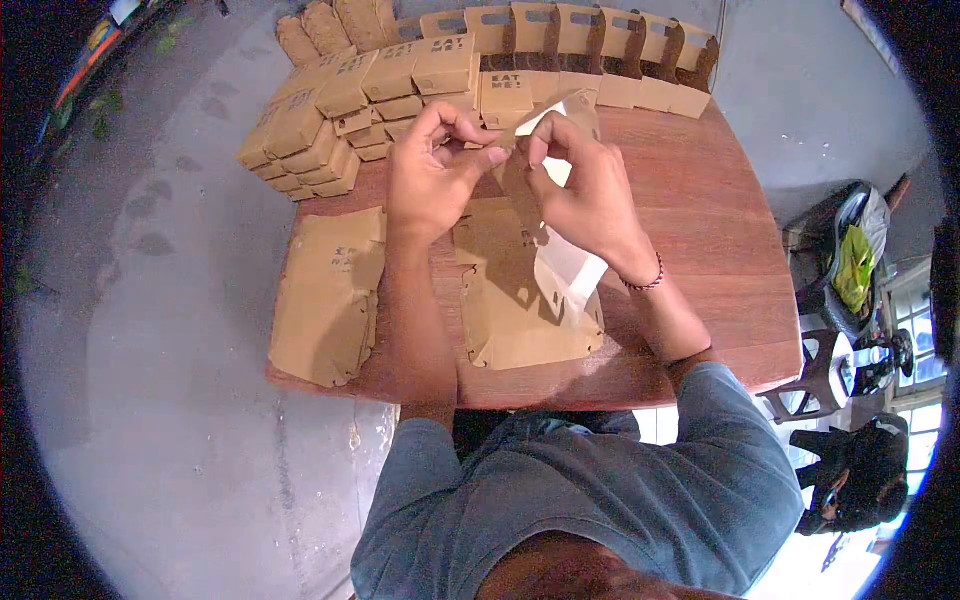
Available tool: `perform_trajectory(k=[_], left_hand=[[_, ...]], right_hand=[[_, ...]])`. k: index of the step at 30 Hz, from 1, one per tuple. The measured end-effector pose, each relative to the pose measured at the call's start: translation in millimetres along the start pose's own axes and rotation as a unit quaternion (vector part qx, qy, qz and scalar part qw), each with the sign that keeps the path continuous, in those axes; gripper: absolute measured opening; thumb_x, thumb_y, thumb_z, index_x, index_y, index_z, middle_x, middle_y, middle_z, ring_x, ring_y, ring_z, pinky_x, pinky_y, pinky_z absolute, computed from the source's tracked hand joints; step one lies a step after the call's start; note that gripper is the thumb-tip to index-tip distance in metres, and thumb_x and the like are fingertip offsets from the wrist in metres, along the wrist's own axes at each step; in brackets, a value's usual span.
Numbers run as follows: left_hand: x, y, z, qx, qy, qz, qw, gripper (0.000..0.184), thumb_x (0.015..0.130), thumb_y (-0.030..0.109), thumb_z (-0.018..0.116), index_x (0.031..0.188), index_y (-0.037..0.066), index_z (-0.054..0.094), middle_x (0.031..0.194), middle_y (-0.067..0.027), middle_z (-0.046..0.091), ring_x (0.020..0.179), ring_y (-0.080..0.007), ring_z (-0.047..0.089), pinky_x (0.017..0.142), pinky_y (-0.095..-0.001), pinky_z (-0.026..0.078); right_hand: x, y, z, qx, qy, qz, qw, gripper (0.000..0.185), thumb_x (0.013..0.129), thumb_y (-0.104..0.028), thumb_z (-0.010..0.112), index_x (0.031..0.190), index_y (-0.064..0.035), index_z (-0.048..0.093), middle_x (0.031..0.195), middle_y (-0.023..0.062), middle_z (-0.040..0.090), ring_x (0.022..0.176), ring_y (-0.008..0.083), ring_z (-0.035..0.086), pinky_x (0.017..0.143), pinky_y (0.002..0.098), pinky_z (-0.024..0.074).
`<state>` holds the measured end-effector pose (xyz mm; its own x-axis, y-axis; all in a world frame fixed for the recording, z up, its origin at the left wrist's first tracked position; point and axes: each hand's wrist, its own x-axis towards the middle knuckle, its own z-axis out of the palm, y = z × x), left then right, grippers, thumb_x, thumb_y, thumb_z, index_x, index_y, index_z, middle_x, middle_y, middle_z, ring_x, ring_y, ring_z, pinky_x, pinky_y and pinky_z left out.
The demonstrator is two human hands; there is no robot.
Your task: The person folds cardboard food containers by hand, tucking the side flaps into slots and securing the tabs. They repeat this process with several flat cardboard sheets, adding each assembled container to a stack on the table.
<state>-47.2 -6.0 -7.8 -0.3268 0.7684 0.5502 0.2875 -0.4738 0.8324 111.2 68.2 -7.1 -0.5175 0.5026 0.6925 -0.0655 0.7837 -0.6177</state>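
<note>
Above the middle of the table, my left hand (435, 175) pinches the left edge of a cardboard piece (522, 190) with a white inner side. My right hand (585, 185) is closed on the same piece, its thumb and forefinger near the top. The piece stands tilted, its lower part hanging over a flat brown cardboard sheet (510, 320) on the table. Further left lies another flat cardboard stack (325, 290) with dark print, partly behind my left forearm. Whether the held piece is one sheet or several I cannot tell.
Folded boxes marked "EAT ME!" (445, 65) are stacked at the back left of the wooden table (720, 250). A row of open boxes with handles (630, 50) lines the back edge. Beyond the right edge stand a white stool (820, 375) and a black bag (870, 475).
</note>
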Motion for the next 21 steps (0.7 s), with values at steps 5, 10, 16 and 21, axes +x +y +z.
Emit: perform_trajectory(k=[5,10,16,21], left_hand=[[-4.0,-1.1,-1.3,0.004,0.009,0.028,1.000,0.025,0.077,-0.011,0.068,0.087,0.001,0.048,0.093,-0.0068,0.060,0.089,-0.0112,0.060,0.080,-0.0259,0.053],[-4.7,13.5,4.0,0.044,0.008,0.049,0.998,0.023,0.078,-0.005,0.073,0.091,0.000,0.054,0.094,-0.0067,0.062,0.086,-0.0105,0.061,0.075,-0.0243,0.054],[-4.4,11.6,4.2,-0.026,-0.002,-0.017,1.000,0.026,0.077,-0.001,0.075,0.093,0.004,0.055,0.095,-0.0071,0.064,0.090,-0.0150,0.062,0.085,-0.0300,0.052],[-6.2,8.1,11.5,-0.019,0.033,0.061,0.997,0.030,0.078,-0.001,0.075,0.083,0.007,0.046,0.083,-0.0036,0.059,0.088,-0.0155,0.062,0.089,-0.0367,0.050]], right_hand=[[5.1,6.7,2.4,0.034,0.022,-0.047,0.998,0.013,0.073,0.003,0.060,0.083,-0.0024,0.053,0.074,0.0131,0.063,0.061,0.0266,0.063,0.056,0.0354,0.0463],[3.1,-5.9,-9.6,0.002,-0.013,0.011,1.000,0.014,0.073,0.003,0.060,0.083,-0.0024,0.052,0.074,0.0151,0.062,0.066,0.0326,0.064,0.059,0.0380,0.0471],[-2.5,-7.5,-5.1,-0.017,-0.018,-0.067,0.997,0.017,0.074,0.004,0.058,0.086,-0.0044,0.050,0.069,0.0164,0.058,0.064,0.0370,0.060,0.058,0.0405,0.0464],[-3.4,-5.9,-0.3,-0.062,0.009,-0.122,0.991,0.018,0.075,0.003,0.059,0.088,-0.0047,0.049,0.069,0.0146,0.060,0.063,0.0374,0.061,0.058,0.0424,0.0476]])
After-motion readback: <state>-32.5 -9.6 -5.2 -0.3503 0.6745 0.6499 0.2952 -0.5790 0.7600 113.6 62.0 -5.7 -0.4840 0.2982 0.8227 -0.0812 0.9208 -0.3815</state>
